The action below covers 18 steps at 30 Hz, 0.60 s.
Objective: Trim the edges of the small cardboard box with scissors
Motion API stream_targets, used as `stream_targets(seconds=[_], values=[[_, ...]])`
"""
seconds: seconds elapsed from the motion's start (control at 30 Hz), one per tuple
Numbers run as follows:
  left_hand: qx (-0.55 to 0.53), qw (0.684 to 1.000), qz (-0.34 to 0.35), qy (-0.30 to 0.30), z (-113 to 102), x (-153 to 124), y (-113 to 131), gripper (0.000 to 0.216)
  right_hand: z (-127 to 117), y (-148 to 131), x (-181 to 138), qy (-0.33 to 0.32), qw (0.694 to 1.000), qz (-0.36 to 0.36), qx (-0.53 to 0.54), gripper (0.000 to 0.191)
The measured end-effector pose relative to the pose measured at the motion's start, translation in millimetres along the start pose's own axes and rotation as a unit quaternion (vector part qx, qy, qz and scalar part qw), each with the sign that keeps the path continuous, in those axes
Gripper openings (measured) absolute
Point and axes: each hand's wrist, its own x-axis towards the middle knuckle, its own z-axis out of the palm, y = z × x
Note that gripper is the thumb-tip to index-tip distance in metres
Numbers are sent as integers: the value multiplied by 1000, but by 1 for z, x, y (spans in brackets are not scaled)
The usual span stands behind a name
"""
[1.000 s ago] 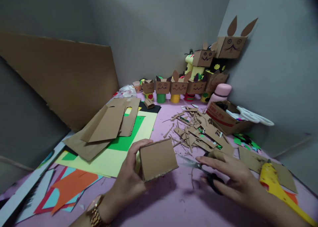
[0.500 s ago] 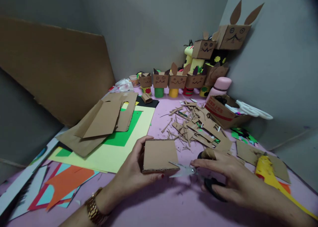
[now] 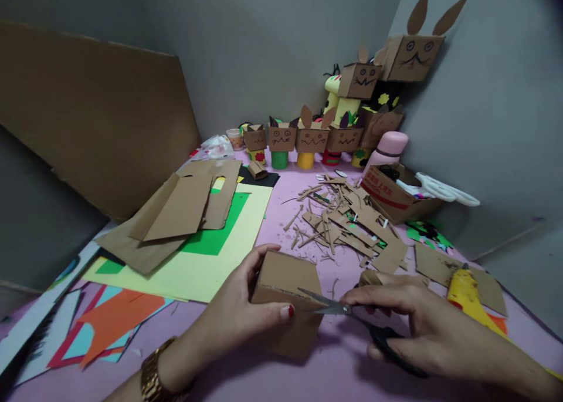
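Observation:
A small brown cardboard box point(image 3: 290, 273) is in my left hand point(image 3: 241, 302), fingers behind its far left side and thumb across its near face. The box is tilted so that its top and front both show. My right hand point(image 3: 409, 320) grips black-handled scissors point(image 3: 347, 309) with fingers through the loops. Their blades are parted and lie along the box's upper front edge, near my left thumb. Whether the blades cut into the cardboard I cannot tell.
Cardboard scraps point(image 3: 338, 220) are heaped beyond my hands. Cardboard sheets point(image 3: 176, 208) lie on coloured paper at left. A yellow glue gun point(image 3: 466, 293) rests at right, near a box of tools point(image 3: 391, 196). Several cardboard animal figures point(image 3: 312, 138) line the back, beside a pink bottle point(image 3: 389, 147).
My left hand has tipped the box so its front face now shows below the top. The scissors have turned with my right hand, and their handles sit lower and further right.

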Motion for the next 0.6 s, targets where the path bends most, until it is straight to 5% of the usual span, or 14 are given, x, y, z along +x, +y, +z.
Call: stream_targets(seconds=[0.2,0.6], values=[[-74,993,-85,-44,2,-3,10,59,-4,-3,2,-26,998,-8,50,34],[-122,987,-95,-38,0,-7,14,52,7,5,2,-48,994,-24,91,30]])
